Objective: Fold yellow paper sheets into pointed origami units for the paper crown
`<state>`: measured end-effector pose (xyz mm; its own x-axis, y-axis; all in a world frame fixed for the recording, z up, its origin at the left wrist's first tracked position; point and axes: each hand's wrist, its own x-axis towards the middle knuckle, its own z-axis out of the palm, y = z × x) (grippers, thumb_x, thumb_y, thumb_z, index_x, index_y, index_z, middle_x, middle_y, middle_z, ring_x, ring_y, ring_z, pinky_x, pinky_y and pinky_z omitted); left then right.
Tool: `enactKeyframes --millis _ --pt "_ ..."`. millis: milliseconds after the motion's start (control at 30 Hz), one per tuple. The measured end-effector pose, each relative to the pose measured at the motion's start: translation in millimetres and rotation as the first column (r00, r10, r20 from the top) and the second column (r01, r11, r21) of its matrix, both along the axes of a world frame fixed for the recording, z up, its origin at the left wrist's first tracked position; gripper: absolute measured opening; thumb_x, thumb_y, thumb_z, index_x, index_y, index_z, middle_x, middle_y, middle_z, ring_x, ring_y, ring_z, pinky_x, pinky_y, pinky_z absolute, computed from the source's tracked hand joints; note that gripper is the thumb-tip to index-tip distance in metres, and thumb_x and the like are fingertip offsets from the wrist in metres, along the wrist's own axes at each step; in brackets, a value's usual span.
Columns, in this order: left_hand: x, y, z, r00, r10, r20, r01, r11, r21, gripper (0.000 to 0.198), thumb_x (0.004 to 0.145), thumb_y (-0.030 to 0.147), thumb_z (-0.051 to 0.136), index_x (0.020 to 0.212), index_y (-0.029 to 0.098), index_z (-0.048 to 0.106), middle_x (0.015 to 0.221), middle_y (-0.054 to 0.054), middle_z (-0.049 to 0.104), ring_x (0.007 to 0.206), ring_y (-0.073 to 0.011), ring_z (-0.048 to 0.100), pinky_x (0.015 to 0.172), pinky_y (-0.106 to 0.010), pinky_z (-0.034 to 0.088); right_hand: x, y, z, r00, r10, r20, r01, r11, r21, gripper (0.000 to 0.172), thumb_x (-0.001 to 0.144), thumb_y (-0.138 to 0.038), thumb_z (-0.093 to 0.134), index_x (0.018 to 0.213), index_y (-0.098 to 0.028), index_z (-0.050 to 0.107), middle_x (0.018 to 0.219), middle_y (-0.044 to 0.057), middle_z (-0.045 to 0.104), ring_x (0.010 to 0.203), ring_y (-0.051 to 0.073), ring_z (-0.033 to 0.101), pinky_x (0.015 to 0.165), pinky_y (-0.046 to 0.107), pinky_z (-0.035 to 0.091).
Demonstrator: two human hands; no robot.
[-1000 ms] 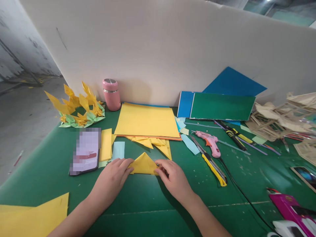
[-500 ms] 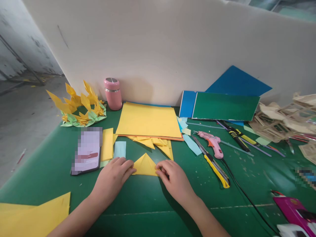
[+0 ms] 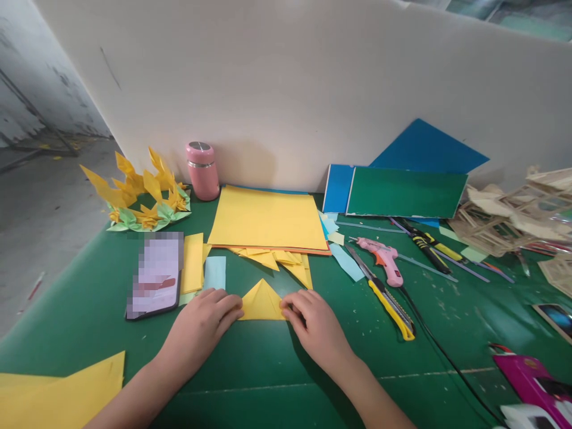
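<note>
A small folded yellow paper (image 3: 261, 302) with a peaked top lies on the green table in front of me. My left hand (image 3: 209, 322) pinches its left corner between thumb and fingers. On the opposite corner, my right hand (image 3: 313, 319) is closed in a similar pinch. Both fingertips rest at table level, and the corners are partly hidden under them. Just beyond the piece, several folded yellow paper pieces (image 3: 297, 269) stick out from beneath a stack of yellow sheets (image 3: 270, 217). A light blue paper slip (image 3: 215, 272) lies beyond my left hand.
Left: a phone (image 3: 156, 274), a yellow-green paper crown (image 3: 149, 202), loose yellow paper (image 3: 67, 387). At the back stands a pink flask (image 3: 203, 173). Right: a pink glue gun (image 3: 382, 259) with cord, an extended-blade utility knife (image 3: 388, 304), pliers (image 3: 426, 247), a wooden model (image 3: 500, 220).
Both hands keep their hold on the folded paper's corners with hardly any movement. The whole view has shifted very slightly.
</note>
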<state>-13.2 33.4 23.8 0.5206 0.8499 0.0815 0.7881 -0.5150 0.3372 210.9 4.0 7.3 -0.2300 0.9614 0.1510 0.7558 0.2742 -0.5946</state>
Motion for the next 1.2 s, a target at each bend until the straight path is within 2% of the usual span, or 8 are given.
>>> enactKeyframes --millis 133,367,567,767,967,1100,1200 --pt "1 -1 -0.8 0.999 0.025 -0.045 -0.026 0.999 -0.035 0.026 0.093 0.033 0.04 0.084 0.023 0.062 0.075 -0.001 0.063 0.072 -0.0196 0.058 0.065 -0.03 0.043 1 1 1.8 1.0 0.005 0.003 -0.005 1.0 -0.026 0.014 0.088 -0.01 0.05 0.082 -0.021 0.057 0.079 0.002 0.063 0.079 0.02 0.056 0.065 0.029 0.043" --pt "4 -2 2.4 0.995 0.05 -0.085 -0.049 0.999 0.014 0.026 0.093 0.03 0.04 0.084 0.022 0.063 0.07 -0.001 0.059 0.069 -0.0194 0.056 0.064 -0.03 0.042 4 1 6.3 1.0 0.026 -0.005 -0.027 0.999 -0.045 0.016 0.087 -0.009 0.047 0.085 -0.021 0.057 0.079 0.003 0.062 0.078 0.019 0.056 0.065 0.03 0.044" --pt "6 -1 2.9 0.998 0.062 0.01 -0.061 0.998 -0.002 0.021 0.091 0.026 0.043 0.082 0.022 0.061 0.077 -0.002 0.059 0.073 -0.0196 0.056 0.068 -0.032 0.045 10 3 14.8 1.0 0.002 -0.019 -0.005 0.989 -0.145 0.014 0.083 -0.009 0.054 0.076 -0.021 0.057 0.07 0.001 0.058 0.073 0.018 0.055 0.062 0.028 0.042" --pt "8 -3 -2.9 0.985 -0.035 0.167 0.05 0.995 -0.083 0.028 0.093 0.019 0.035 0.084 0.02 0.061 0.087 -0.004 0.062 0.081 -0.0179 0.058 0.075 -0.03 0.05 20 2 21.1 0.999 -0.023 -0.032 0.015 0.972 -0.235 0.015 0.082 -0.008 0.056 0.075 -0.022 0.059 0.069 0.0 0.057 0.071 0.018 0.055 0.061 0.027 0.041" --pt "-1 -2 -4.6 0.982 -0.102 0.157 0.115 0.99 -0.081 0.036 0.09 0.01 0.031 0.099 0.018 0.065 0.098 -0.008 0.064 0.088 -0.0187 0.061 0.08 -0.03 0.05 24 2 20.6 0.998 -0.026 -0.065 0.007 0.962 -0.272 0.014 0.082 -0.01 0.057 0.077 -0.022 0.062 0.069 0.0 0.058 0.072 0.018 0.056 0.063 0.028 0.044" --pt "-14 7 -2.8 0.965 -0.213 0.155 0.224 0.973 -0.061 0.051 0.083 0.0 0.027 0.108 0.022 0.066 0.103 -0.008 0.065 0.093 -0.019 0.059 0.083 -0.031 0.049 26 0 17.2 0.999 0.001 -0.05 -0.014 0.968 -0.251 0.02 0.084 -0.011 0.056 0.093 -0.025 0.068 0.071 0.001 0.058 0.075 0.019 0.057 0.065 0.029 0.046" --pt "-21 11 -2.8 0.953 -0.25 0.174 0.267 0.96 -0.08 0.058 0.079 -0.004 0.026 0.111 0.024 0.066 0.102 -0.006 0.066 0.093 -0.0176 0.059 0.082 -0.029 0.049 29 -2 14.0 0.997 0.076 -0.02 -0.078 0.983 -0.164 0.03 0.088 -0.011 0.052 0.108 -0.027 0.068 0.079 0.003 0.058 0.08 0.019 0.057 0.067 0.029 0.048"
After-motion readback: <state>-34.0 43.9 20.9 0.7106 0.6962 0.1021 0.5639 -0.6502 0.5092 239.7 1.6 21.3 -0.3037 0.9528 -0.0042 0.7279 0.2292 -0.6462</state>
